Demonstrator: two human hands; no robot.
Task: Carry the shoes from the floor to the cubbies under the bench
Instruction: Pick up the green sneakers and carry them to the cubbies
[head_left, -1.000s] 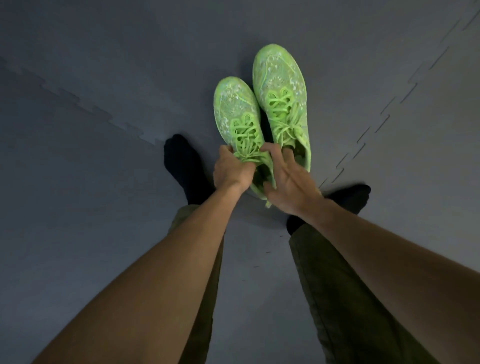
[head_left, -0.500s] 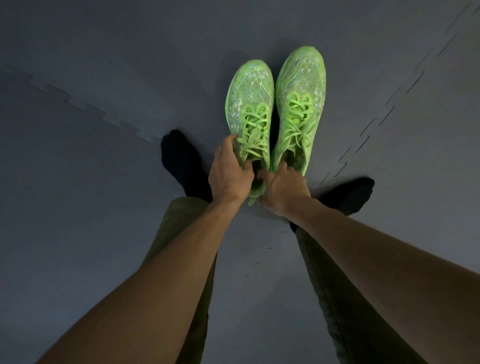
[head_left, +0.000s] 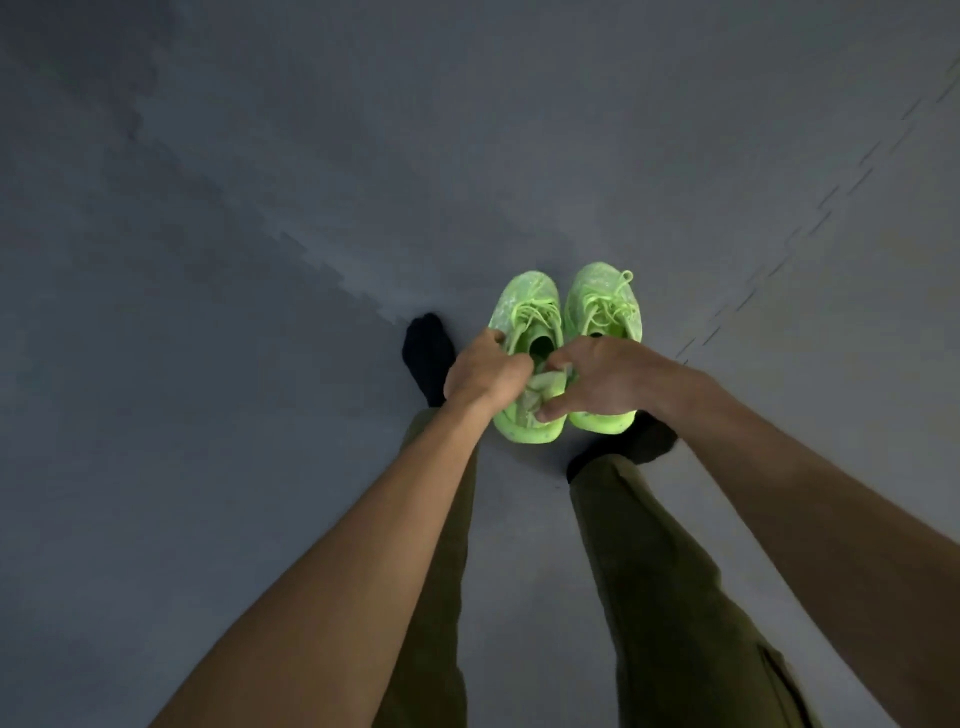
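Observation:
Two neon green lace-up shoes are side by side in front of me, toes pointing away and tipped downward. My left hand (head_left: 485, 376) grips the collar of the left shoe (head_left: 527, 317). My right hand (head_left: 602, 379) is closed on the heel area where the two meet, covering the collar of the right shoe (head_left: 605, 306). Both heels show below my hands, lifted over the grey floor. No bench or cubbies are in view.
Grey interlocking foam mat floor (head_left: 260, 260) fills the view, with jagged seams running left and at the upper right. My feet in black socks (head_left: 426, 353) and olive trousers (head_left: 660, 597) stand just below the shoes.
The shoes have come up off the floor and nearer to me, now tilted toes-down with heels showing. My hands have shifted back onto the collars and heels.

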